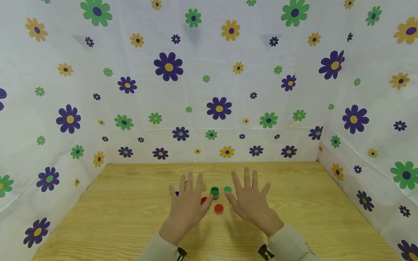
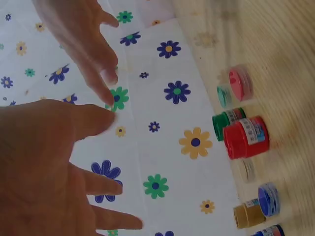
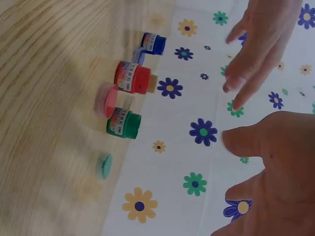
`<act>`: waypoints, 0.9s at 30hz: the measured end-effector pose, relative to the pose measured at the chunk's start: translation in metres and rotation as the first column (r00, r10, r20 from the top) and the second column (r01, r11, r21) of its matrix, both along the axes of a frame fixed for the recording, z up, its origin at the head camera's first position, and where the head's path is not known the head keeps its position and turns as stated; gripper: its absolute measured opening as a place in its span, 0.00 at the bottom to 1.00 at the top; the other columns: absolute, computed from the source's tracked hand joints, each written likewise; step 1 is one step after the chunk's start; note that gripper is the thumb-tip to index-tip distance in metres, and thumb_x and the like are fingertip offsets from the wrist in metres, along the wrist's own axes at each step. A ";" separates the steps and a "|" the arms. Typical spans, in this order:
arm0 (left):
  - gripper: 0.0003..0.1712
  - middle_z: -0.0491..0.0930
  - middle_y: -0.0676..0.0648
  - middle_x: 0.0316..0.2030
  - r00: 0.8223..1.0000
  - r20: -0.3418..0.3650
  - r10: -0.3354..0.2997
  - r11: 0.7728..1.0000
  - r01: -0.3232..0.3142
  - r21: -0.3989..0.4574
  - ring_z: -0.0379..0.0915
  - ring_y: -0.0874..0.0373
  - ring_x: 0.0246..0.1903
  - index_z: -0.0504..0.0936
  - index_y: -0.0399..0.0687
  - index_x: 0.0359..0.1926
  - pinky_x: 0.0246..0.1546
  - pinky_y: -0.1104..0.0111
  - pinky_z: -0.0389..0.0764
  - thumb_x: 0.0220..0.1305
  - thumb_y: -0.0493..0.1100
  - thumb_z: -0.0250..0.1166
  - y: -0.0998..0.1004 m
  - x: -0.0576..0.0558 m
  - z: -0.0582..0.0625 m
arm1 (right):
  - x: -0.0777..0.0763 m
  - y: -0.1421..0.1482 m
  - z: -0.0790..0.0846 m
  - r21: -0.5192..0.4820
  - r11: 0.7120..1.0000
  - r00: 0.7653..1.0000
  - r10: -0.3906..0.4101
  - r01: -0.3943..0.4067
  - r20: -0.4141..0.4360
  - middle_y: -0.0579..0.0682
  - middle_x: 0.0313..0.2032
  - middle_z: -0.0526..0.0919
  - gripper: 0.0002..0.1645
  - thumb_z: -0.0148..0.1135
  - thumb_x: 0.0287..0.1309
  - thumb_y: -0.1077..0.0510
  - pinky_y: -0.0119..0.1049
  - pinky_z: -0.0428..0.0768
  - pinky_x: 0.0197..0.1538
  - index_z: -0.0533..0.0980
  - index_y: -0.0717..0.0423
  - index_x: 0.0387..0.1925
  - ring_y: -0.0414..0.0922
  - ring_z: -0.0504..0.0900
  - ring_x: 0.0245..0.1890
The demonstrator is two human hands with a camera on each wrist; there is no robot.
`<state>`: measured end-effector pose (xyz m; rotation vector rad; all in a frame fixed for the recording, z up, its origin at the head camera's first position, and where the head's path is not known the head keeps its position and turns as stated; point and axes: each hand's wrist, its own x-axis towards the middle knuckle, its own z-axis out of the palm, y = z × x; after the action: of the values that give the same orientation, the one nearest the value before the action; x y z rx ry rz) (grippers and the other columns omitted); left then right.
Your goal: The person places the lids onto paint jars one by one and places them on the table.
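Both hands hover over the wooden table, fingers straight and spread, holding nothing. My left hand overlaps part of a group of small paint jars in the head view; my right hand is to their right. A green jar stands between the hands, its round green lid beside the right thumb. Closer to me lies a red lid. In the left wrist view a red jar, a yellow jar and a blue lid show. A blue jar appears in the right wrist view.
A pale lid lies among the jars. The wooden table extends to both sides of the hands. White cloth printed with flowers encloses it at the back, left and right. Dark straps circle the sleeved wrists.
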<state>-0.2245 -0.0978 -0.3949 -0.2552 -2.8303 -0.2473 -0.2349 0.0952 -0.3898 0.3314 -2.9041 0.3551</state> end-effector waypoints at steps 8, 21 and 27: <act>0.31 0.81 0.39 0.45 0.966 0.220 -0.138 0.957 0.072 0.281 0.78 0.48 0.36 0.76 0.36 0.52 0.34 0.58 0.80 0.51 0.50 0.73 -0.016 -0.017 -0.015 | -0.017 -0.005 -0.019 -0.059 0.966 0.967 0.249 -0.252 -0.049 0.54 0.35 0.82 0.14 0.69 0.52 0.58 0.39 0.80 0.32 0.79 0.60 0.40 0.48 0.80 0.33; 0.32 0.82 0.37 0.43 0.951 0.270 -0.150 0.938 0.051 0.344 0.79 0.44 0.42 0.79 0.30 0.46 0.40 0.56 0.81 0.41 0.43 0.79 -0.014 -0.044 -0.033 | -0.039 -0.028 -0.040 -0.080 0.924 0.912 0.382 -0.374 0.148 0.51 0.35 0.84 0.16 0.73 0.48 0.58 0.31 0.77 0.35 0.82 0.59 0.40 0.41 0.76 0.31; 0.27 0.82 0.39 0.41 0.936 0.324 -0.136 0.932 0.010 0.363 0.79 0.49 0.37 0.81 0.32 0.43 0.34 0.61 0.81 0.39 0.40 0.79 -0.013 -0.049 -0.038 | -0.044 -0.033 -0.046 -0.060 0.915 0.902 0.404 -0.400 0.153 0.49 0.32 0.84 0.13 0.70 0.50 0.61 0.25 0.71 0.29 0.83 0.59 0.40 0.36 0.69 0.25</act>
<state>-0.2736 -0.1104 -0.4334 -0.2604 -3.0403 -0.8946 -0.2791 0.0627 -0.4356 0.9479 -2.9674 0.5044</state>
